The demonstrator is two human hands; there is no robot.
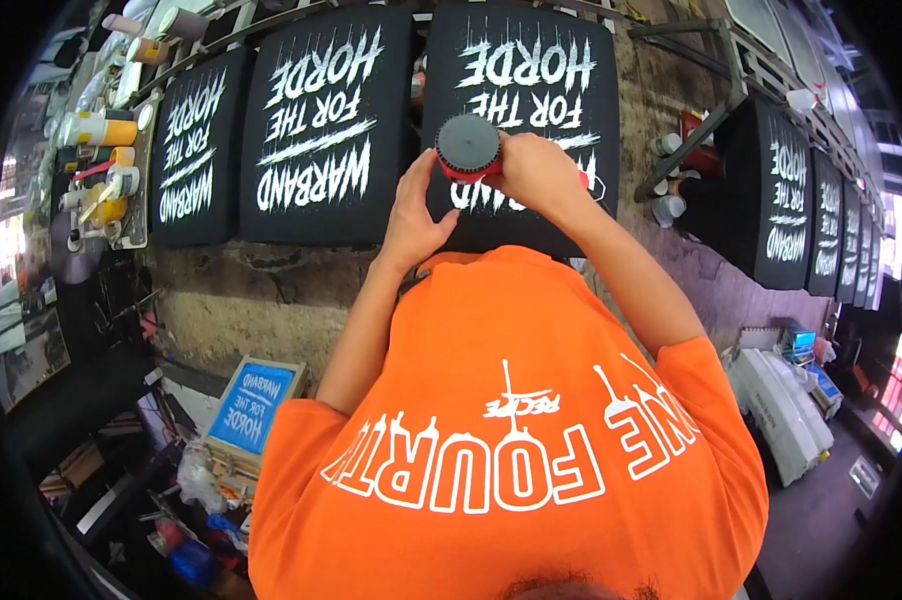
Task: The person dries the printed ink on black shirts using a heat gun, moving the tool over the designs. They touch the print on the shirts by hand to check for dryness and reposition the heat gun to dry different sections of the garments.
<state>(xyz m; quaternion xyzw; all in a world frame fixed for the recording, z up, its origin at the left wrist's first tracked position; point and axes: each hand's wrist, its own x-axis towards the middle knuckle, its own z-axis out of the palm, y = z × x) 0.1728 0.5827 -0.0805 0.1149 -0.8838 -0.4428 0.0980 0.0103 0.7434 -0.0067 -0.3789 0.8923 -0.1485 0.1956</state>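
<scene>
A red handheld tool with a round dark grey ribbed end [468, 145] is held over a black printed shirt panel [596, 60] at top centre. My right hand [536, 172] is wrapped round the tool's red body from the right; its nozzle is hidden. My left hand [418, 215] is beside the tool on the left, thumb and fingers apart, holding nothing. White lettering covers the panel, and its lower lines are partly hidden by the tool and my right hand. Another black panel [316, 110] with the same print lies to the left.
A third printed panel [191, 150] lies farther left, beside bottles and tubs [106, 130]. More printed panels [781, 200] stand in a row at the right, behind a metal frame [696, 145]. A blue screen frame [254, 408] leans at the lower left.
</scene>
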